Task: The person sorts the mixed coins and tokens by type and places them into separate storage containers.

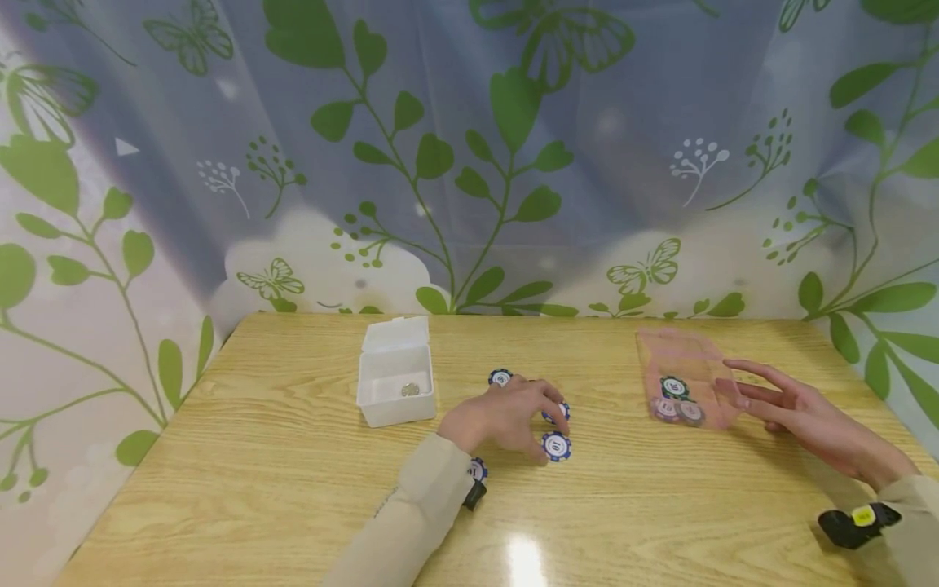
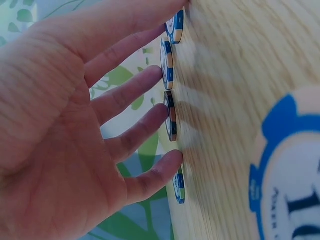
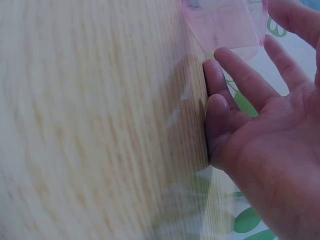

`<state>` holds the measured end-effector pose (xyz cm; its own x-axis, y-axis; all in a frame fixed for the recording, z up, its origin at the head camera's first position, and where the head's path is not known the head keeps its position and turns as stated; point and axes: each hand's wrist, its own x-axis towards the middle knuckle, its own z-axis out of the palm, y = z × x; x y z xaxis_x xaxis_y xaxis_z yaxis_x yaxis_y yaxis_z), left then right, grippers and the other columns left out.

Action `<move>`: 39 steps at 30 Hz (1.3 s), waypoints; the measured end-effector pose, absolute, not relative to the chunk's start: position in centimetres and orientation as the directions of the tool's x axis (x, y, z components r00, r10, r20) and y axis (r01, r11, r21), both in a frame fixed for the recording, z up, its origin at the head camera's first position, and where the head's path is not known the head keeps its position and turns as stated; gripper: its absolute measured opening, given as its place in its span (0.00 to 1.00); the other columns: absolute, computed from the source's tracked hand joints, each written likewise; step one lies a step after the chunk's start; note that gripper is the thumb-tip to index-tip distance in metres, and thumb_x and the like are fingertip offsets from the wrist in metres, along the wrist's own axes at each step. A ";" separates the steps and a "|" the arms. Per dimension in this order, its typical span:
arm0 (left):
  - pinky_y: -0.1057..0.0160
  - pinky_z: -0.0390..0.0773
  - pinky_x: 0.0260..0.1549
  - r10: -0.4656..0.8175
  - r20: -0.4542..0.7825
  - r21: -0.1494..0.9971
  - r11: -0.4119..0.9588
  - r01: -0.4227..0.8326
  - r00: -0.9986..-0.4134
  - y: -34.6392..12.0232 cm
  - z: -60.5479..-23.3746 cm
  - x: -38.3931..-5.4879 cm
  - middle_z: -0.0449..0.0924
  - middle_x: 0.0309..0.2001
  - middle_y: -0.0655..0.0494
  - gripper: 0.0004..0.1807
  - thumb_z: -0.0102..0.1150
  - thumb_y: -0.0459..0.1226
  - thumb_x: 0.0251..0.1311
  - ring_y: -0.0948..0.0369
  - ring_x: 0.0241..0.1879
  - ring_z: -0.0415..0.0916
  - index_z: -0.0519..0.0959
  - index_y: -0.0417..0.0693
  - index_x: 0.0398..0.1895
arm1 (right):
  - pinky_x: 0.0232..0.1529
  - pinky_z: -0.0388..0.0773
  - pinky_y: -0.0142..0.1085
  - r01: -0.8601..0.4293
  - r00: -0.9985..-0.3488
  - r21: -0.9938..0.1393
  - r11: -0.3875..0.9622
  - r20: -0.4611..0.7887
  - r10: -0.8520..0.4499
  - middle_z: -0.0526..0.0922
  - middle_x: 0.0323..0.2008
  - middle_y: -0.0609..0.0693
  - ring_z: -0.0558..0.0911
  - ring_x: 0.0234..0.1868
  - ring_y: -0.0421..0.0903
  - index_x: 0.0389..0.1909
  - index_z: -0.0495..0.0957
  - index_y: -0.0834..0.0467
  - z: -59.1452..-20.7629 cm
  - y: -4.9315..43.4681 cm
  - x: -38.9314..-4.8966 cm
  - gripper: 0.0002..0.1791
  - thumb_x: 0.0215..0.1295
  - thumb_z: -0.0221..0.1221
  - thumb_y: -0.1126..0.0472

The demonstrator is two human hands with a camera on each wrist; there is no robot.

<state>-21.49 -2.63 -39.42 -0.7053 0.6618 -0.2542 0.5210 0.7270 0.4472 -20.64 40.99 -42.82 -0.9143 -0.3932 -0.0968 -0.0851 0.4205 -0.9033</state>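
Behind the pink box (image 1: 726, 417), leaf-and-butterfly fabric (image 1: 623, 147) hangs in soft folds, and beneath it runs a glossy, straight-grained wood-look table (image 1: 631, 489). Work on the chips looks partway along: three round ones lie in the box, one green-edged (image 1: 673, 387) and two whose colours its tinted wall alters, while the left wrist view shows five not yet in it. Of these loose ones, the blue-edged chips (image 1: 556, 446) lie left of the box; they are flat discs with pale blocks round the rim and a printed white centre. Over them is the left hand (image 1: 506, 414), well apart from the box, fingers spread and nearly straight, its hold on any chip unformed. At the box's right side is the right hand (image 1: 800, 414), fingers loosely extended and parted, gripping nothing; whether the tips press the thin, see-through plastic I cannot tell. Farthest left of the box stands a white box (image 1: 396, 410), opaque, smooth and lidded, lid up, with a small, shiny, coin-like disc (image 1: 410, 390) inside.
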 end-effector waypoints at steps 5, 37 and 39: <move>0.34 0.56 0.72 0.657 -0.248 0.432 0.733 0.526 -0.712 -2.4 -39.4 -21.6 0.65 0.73 0.67 0.17 0.78 0.45 0.55 0.54 0.73 0.59 0.84 0.73 0.46 | 0.29 0.67 0.42 -0.087 -0.911 -0.908 0.411 -0.094 -0.401 0.73 0.61 0.18 0.77 0.51 0.25 0.81 0.52 0.43 -42.8 41.0 -20.7 0.33 0.82 0.46 0.65; 0.71 0.71 0.36 0.718 -0.245 0.551 0.656 0.515 -0.652 -2.2 -39.8 -22.0 0.75 0.37 0.62 0.22 0.76 0.35 0.54 0.67 0.34 0.70 0.77 0.61 0.48 | 0.29 0.69 0.42 -0.071 -0.917 -0.909 0.411 -0.103 -0.386 0.72 0.60 0.17 0.75 0.54 0.20 0.81 0.52 0.43 -42.9 41.1 -20.7 0.33 0.82 0.47 0.64; 0.71 0.71 0.35 0.722 -0.250 0.557 0.653 0.514 -0.646 -2.4 -39.9 -22.0 0.75 0.37 0.62 0.21 0.75 0.34 0.54 0.67 0.34 0.69 0.78 0.61 0.49 | 0.29 0.68 0.42 -0.074 -0.916 -0.910 0.409 -0.100 -0.388 0.73 0.60 0.17 0.75 0.53 0.21 0.81 0.52 0.43 -42.9 41.1 -20.7 0.33 0.82 0.47 0.64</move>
